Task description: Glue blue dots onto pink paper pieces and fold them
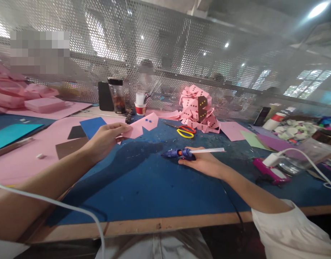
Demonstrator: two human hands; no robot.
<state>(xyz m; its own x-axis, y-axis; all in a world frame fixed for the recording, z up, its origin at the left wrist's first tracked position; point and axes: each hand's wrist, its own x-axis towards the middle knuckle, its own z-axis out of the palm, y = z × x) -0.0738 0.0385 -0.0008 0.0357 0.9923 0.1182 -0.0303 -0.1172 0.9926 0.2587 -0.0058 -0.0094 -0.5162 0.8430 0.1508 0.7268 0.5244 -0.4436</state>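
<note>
Between the fingers of my left hand (108, 138) is a piece of pink paper (140, 128), notched along its lower edge, with small blue squares on it. My right hand (205, 162) is wrapped round a blue glue gun (177, 153), whose nozzle points left. A clear glue stick (208, 150) juts from the back of the gun. Both hands are above the blue table mat (144, 194). Behind the gun lie scissors (187, 132) with red and yellow handles. Farther back is a heap of pink cut-outs (195, 108) with dark dots.
Blue paper (92, 126) and brown paper (68, 147) lie on pink sheets at the left. A lidded jar (117, 97) and a paper cup (140, 108) stand by the perforated metal screen (165, 46). A magenta power strip (270, 172) sits at right. A white cable (73, 208) crosses the left foreground.
</note>
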